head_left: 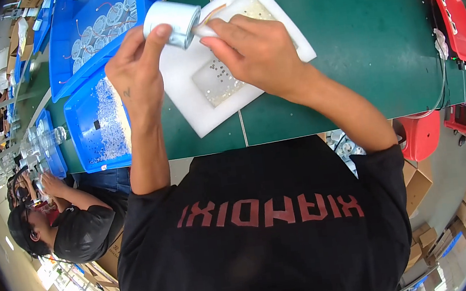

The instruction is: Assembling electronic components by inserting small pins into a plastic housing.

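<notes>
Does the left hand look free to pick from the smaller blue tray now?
Probably not as it stands: the left hand holds a pale blue cylinder. The smaller blue tray itself seems near and uncovered.

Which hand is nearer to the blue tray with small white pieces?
Left. The left hand is beside the tray, toward its far end; the right hand is farther right, over white foam.

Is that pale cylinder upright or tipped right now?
Tipped: the left hand holds the pale cylinder sideways, one end facing the right hand.
</notes>
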A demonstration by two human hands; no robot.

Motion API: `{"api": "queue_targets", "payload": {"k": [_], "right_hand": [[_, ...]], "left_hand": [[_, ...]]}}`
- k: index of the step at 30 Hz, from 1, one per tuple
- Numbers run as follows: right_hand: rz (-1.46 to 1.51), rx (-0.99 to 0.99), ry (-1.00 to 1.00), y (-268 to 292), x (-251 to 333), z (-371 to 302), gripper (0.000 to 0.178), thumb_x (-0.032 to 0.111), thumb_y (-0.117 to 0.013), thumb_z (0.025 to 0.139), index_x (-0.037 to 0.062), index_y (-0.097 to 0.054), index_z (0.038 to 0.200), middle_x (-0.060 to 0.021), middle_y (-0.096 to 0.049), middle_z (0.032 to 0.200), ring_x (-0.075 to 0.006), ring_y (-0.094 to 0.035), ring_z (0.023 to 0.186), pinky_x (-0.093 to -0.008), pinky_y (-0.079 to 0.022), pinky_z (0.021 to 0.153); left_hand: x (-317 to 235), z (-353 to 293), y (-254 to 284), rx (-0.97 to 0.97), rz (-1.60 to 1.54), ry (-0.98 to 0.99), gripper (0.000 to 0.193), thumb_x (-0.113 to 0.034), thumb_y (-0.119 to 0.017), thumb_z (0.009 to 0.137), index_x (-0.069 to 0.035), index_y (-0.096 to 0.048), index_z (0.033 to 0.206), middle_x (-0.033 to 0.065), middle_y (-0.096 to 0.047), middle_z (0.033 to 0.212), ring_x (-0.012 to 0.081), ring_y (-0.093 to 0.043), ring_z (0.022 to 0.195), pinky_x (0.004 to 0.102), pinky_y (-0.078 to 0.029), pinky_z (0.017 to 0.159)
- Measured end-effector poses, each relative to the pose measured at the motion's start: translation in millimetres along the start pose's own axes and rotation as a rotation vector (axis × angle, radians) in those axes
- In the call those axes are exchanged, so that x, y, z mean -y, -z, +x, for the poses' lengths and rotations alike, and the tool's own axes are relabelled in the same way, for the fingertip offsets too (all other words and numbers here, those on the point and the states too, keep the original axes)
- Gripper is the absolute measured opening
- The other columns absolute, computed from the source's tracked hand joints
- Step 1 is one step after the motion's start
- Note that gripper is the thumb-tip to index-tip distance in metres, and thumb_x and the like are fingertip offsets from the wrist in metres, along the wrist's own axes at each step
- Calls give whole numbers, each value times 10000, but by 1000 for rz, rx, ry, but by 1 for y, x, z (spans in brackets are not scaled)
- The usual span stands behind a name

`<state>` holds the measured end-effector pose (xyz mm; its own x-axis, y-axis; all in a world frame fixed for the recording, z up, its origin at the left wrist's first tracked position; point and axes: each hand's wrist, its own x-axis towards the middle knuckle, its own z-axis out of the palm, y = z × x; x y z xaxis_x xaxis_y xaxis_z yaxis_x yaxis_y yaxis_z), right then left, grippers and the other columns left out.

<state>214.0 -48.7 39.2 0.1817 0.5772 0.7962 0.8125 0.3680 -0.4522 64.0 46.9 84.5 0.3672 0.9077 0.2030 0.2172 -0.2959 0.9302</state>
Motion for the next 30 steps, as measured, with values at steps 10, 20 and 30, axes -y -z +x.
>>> {"api": "queue_targets", "payload": {"k": [10, 20, 30], "right_hand": [[953, 397, -1022, 31, 14, 9, 333, 302, -527, 940, -17, -613, 898, -27, -597, 696, -72, -460, 550, -216, -365, 492], [-156, 407, -76, 41, 31, 13, 543, 18, -645, 618, 95, -592, 1153, -59, -636, 760, -275, -607, 587, -343, -482, 493], [371, 525, -527, 55, 40, 26, 429, 65, -598, 690, 57, -641, 1117, -165, -636, 695, -325, -629, 642, -388, -509, 628]], "left_hand": [[0, 9, -11, 79, -529, 18, 399, -70, -721, 793, 77, -580, 1136, 76, -649, 947, 159, -607, 848, 259, -482, 760], [3, -1, -17, 173, 226, -641, 592, 9, -768, 613, -65, -537, 1153, 132, -584, 1189, 297, -580, 1093, 331, -490, 885], [17, -7, -21, 199, 188, -522, 563, -28, -776, 613, -60, -575, 1138, 117, -633, 1086, 269, -638, 964, 315, -507, 825]]}}
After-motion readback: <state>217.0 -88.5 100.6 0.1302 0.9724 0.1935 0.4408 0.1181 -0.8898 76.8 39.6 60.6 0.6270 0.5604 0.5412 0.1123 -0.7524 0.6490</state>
